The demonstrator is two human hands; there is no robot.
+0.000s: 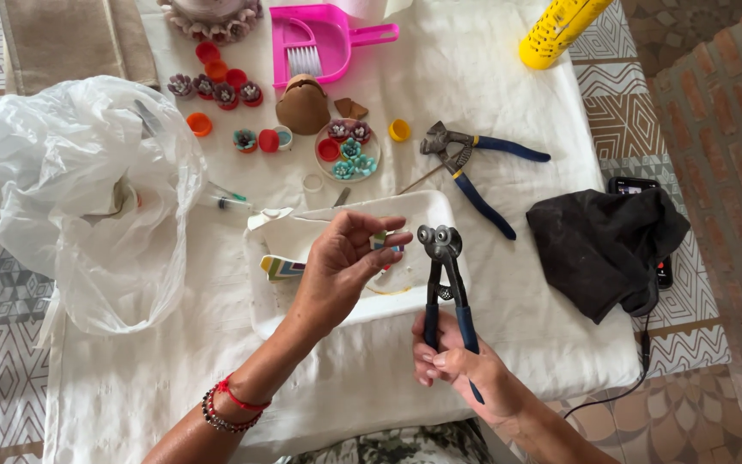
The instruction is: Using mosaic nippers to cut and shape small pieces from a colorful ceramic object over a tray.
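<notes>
My right hand (pixel 461 369) grips the blue handles of wheeled nippers (pixel 442 275), held upright with the two-wheel head at the top. My left hand (pixel 349 262) is raised beside that head, fingers pinched on a small coloured tile piece (pixel 386 242). Both hands hover over a white foam tray (pixel 427 210) that holds a striped tile strip (pixel 281 267) and a few shards.
Second blue-handled pliers (pixel 474 167) lie to the right of the tray, beside a black cloth (pixel 607 245) over a phone. A crumpled plastic bag (pixel 88 198) fills the left. Bottle caps, a small plate (pixel 348 150) of flower pieces, pink dustpan (pixel 315 39), yellow bottle (pixel 556 30) behind.
</notes>
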